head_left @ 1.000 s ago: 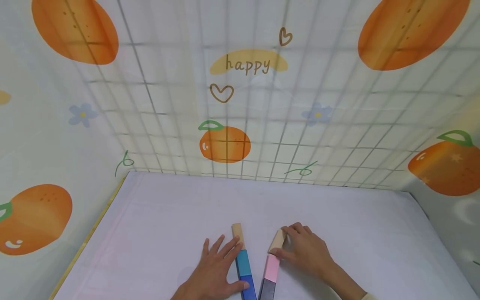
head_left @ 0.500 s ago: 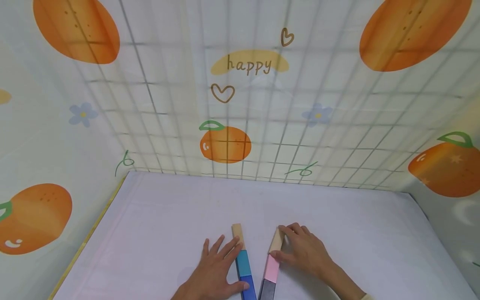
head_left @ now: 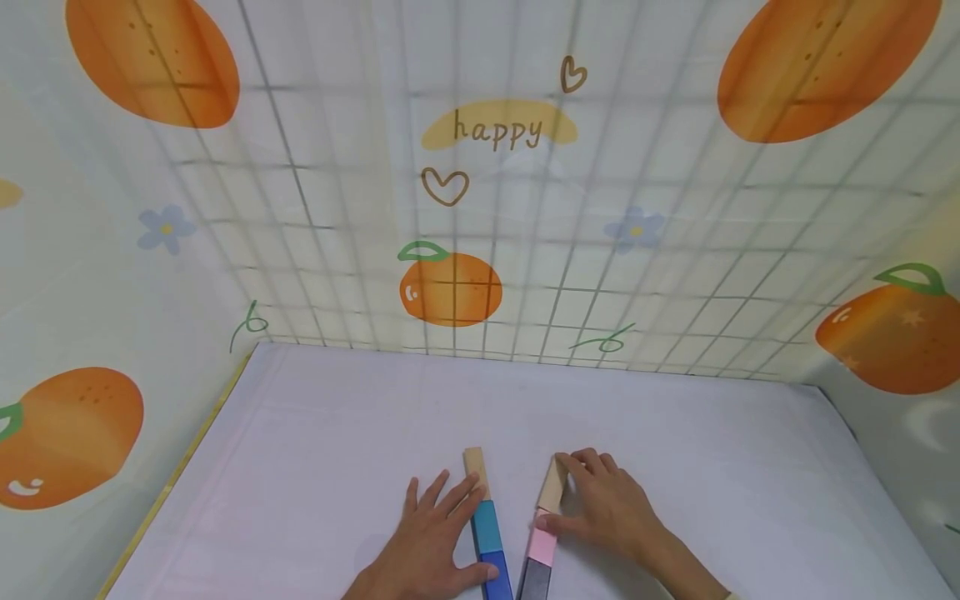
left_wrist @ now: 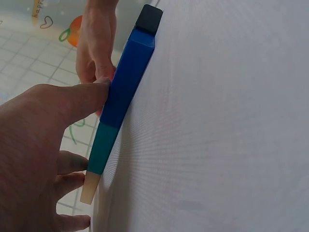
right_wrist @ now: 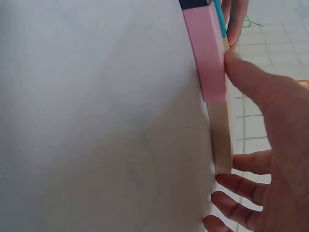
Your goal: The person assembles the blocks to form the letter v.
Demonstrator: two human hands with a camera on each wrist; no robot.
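Two rows of end-to-end blocks lie on the white surface, far ends apart. The left row has a plain wood block (left_wrist: 90, 187), a teal block (head_left: 487, 527) and a blue block (left_wrist: 128, 77), with a black one (left_wrist: 149, 18) at the near end. My left hand (head_left: 429, 543) rests along it, fingers spread, fingertips at the wood block and thumb on the blue one. In the right row, a wood block (right_wrist: 220, 135) meets a pink block (right_wrist: 207, 53) and a dark grey block (head_left: 535, 578). My right hand (head_left: 611, 508) touches the wood block's far end with its index finger and the pink block with its thumb.
The white-covered tabletop (head_left: 360, 408) stretches beyond both rows. A white cloth wall (head_left: 360, 292) printed with oranges, hearts and the word "happy" rises behind it, and more printed cloth closes in the sides.
My right thumb has slid from the wood block's near end onto the pink block. That wood block has turned slightly, more in line with its row. My left hand stays put.
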